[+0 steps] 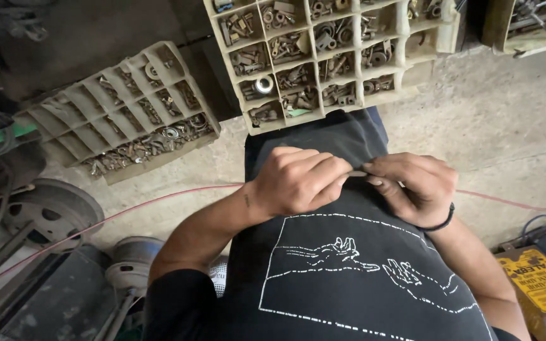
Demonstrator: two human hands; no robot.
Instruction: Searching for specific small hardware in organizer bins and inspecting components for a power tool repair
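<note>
Small grey piece mostly hidden between the fingertips of left hand and right hand; far compartment tray cut off by the top edge; its contents too small to identify.

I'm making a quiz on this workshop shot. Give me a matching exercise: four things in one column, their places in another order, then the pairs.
Things:
1. small metal rod
2. black wristband
3. yellow device
4. red cord

Places:
A. lower right corner
B. on the right hand's wrist
C. pinched between both hands, left hand included
D. lying across the concrete floor

Pairs: 1-C, 2-B, 3-A, 4-D
</note>
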